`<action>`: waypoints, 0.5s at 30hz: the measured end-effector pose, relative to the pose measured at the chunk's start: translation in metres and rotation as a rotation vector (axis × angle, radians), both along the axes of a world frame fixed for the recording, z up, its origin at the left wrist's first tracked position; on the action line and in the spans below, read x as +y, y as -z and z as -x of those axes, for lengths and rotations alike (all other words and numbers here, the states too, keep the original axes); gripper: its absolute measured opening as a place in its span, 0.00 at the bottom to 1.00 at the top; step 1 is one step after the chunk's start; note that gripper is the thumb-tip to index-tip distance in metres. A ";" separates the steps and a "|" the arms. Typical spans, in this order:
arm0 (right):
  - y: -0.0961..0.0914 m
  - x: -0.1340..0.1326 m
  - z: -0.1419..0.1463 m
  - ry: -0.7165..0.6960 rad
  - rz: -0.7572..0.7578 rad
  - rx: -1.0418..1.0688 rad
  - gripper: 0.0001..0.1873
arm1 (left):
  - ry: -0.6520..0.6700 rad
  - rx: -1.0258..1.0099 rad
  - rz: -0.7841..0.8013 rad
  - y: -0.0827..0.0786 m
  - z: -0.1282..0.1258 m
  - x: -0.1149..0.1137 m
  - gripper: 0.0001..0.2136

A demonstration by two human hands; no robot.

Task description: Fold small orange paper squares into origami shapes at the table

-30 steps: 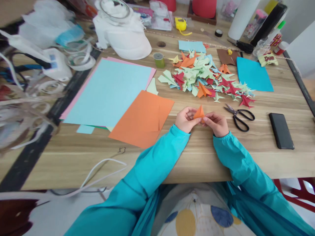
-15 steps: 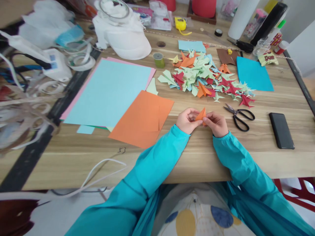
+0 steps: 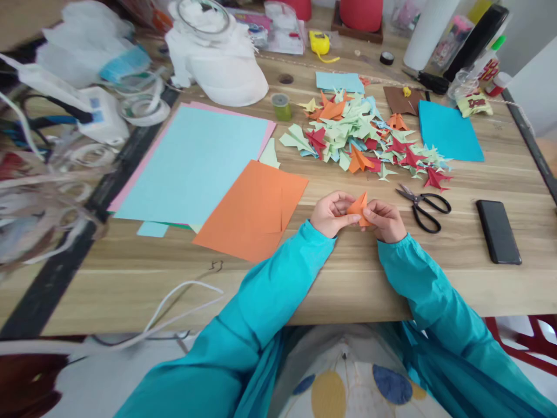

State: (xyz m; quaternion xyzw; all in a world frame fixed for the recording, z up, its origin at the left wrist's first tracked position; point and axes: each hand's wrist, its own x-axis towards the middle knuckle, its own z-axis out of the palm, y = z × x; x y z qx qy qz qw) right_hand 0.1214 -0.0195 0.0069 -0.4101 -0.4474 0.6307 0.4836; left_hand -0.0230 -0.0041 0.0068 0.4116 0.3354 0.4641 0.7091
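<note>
Between my two hands is a small piece of folded orange paper (image 3: 358, 207), with a pointed tip facing up. My left hand (image 3: 333, 215) pinches it from the left, thumb along its lower edge. My right hand (image 3: 385, 219) grips its right side between thumb and fingers. Beyond the hands lies a pile of folded paper pieces (image 3: 348, 125) in green, orange, red and blue. Black-handled scissors (image 3: 424, 206) lie partly open to the right of my right hand. Orange paper sheets (image 3: 248, 212) rest to the left of my left hand.
A large light-blue sheet (image 3: 195, 157) lies over pink paper at left. At right are a black phone (image 3: 498, 231) and a blue paper stack (image 3: 450, 130). A white cap (image 3: 226, 69) and yellow tape measure (image 3: 319, 42) sit at the back; cords (image 3: 65, 191) tangle at far left.
The folded orange paper has turned slightly and shows a broader face. My right hand has shifted a little to the right; my left hand is almost unmoved.
</note>
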 end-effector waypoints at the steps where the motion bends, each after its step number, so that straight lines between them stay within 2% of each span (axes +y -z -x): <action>1: 0.000 0.000 0.000 -0.008 0.018 0.029 0.15 | 0.006 -0.021 0.010 0.000 0.000 0.000 0.23; 5: -0.002 0.000 0.002 0.001 0.062 0.084 0.15 | 0.008 -0.045 0.021 0.001 -0.002 0.000 0.23; 8: -0.002 -0.001 0.002 0.051 0.060 0.063 0.16 | -0.045 -0.024 0.016 0.003 -0.003 0.000 0.22; 11: -0.001 -0.002 0.001 0.060 0.017 -0.007 0.18 | -0.122 -0.017 0.036 0.005 -0.004 0.002 0.22; 15: -0.003 -0.003 0.001 0.022 -0.064 -0.123 0.15 | -0.194 0.014 0.060 0.006 -0.003 0.003 0.21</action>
